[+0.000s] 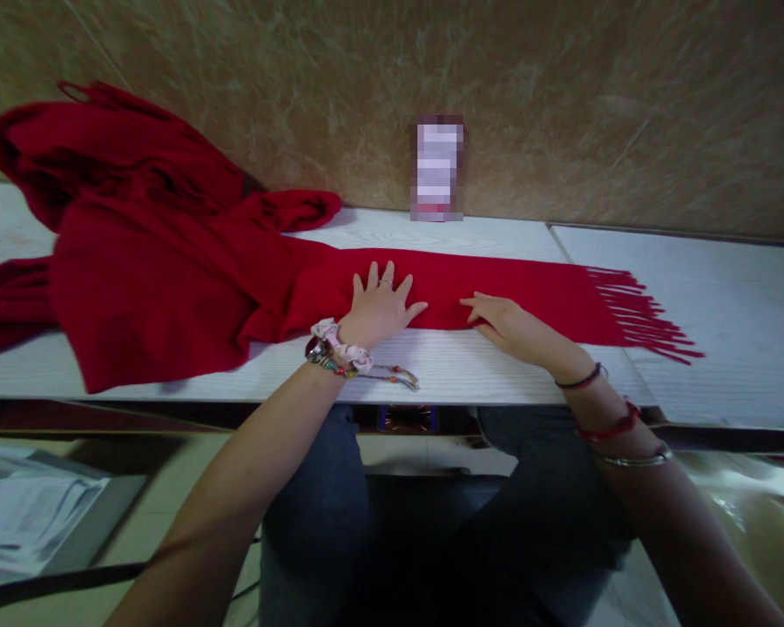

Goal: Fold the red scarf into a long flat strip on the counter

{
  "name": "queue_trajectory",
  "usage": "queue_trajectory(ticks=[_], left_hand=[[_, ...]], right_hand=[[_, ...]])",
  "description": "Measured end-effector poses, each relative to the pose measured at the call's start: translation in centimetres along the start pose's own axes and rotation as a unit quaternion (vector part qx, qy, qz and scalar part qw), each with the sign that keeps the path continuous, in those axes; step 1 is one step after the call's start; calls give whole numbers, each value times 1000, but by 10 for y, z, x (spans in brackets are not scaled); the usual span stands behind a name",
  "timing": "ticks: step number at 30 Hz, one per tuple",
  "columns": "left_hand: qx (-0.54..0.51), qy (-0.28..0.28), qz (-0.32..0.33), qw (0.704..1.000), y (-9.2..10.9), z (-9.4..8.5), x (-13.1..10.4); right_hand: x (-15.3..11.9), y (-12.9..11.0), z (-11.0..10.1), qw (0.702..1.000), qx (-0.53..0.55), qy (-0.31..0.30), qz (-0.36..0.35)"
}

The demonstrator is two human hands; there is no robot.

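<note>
A red scarf [536,298] lies flattened along a white wood-grain table, its fringed end pointing right. Toward the left, the red cloth is bunched in a thick heap [150,279]. My left hand [382,305] rests on the flat part near the heap, fingers spread, palm down. To its right, my right hand [503,324] touches the scarf's near edge with its fingers extended and apart. Neither hand grips the cloth.
A blurred-out phone-like object [437,165] stands at the brown marbled wall [594,113] behind the white table [725,322]. Papers [30,505] lie in a grey tray below left. Plastic-looking material [751,514] is at the lower right.
</note>
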State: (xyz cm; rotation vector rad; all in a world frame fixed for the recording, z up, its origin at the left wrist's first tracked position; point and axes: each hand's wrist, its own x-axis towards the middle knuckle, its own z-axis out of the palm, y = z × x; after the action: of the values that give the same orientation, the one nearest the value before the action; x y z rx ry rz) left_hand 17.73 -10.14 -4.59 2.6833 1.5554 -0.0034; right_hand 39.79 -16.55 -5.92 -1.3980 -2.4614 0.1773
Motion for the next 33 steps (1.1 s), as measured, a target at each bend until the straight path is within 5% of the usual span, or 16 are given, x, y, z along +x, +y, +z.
queue_trajectory(ticks=[3,6,12,17,21,24,33], left_hand=[[4,19,76,997,-1,3,3],[-19,-30,122,992,-1,6,5],[-46,-89,65,993,1,3,6],[-38,-68,57,995,0,4,6],[-16,-19,149,989,1,7,7],[-21,-37,210,977,3,8,7],[-32,-58,54,996,-3,7,7]], right_hand=[[0,0,0,1000,-1,1,1],[-1,1,-2,1000,1,1,3],[-4,3,-6,1000,11,-5,6],[-5,2,-5,1000,12,-2,14],[-6,1,-4,999,2,-7,34],[-6,2,-3,1000,4,-11,28],[-6,7,-3,999,-6,-1,48]])
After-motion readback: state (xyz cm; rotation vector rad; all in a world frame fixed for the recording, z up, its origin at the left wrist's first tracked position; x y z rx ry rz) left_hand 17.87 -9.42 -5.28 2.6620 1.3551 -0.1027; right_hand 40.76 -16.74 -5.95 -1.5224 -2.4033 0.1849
